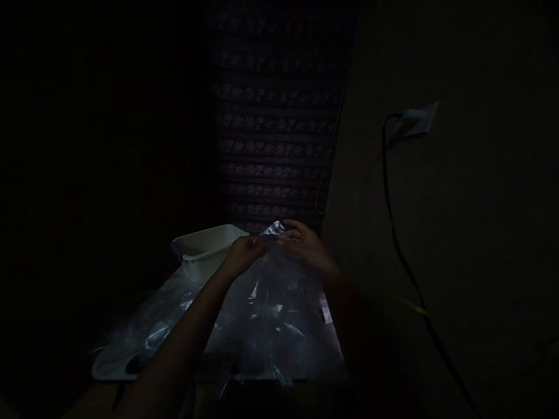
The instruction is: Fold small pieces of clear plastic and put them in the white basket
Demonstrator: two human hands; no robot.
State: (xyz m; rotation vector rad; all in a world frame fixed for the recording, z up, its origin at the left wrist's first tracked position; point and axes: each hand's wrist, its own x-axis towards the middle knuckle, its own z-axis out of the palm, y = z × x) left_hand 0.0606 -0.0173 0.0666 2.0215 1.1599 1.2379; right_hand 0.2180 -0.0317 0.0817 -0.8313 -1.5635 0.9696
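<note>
The scene is very dark. At the far end of a small light table (107,366), my left hand (245,255) is closed on the edge of a clear plastic bag (275,229) that shines at its top. My right hand (306,245) pinches the same bag from the other side, its upper fingers bent over it. Below and between my forearms lies more crinkled clear plastic (262,314), spread over the tabletop; I cannot make out whether it is one sheet or several bags. Right beside my left hand stands a white plastic bin (203,266), whose contents are hidden in shadow.
A patterned blind (271,145) hangs behind the table, with a thin cord (327,192) at its right. A plug in a wall outlet (419,119) feeds a black cable (395,238) running down the right wall. A small pale piece (325,309) lies near my right forearm.
</note>
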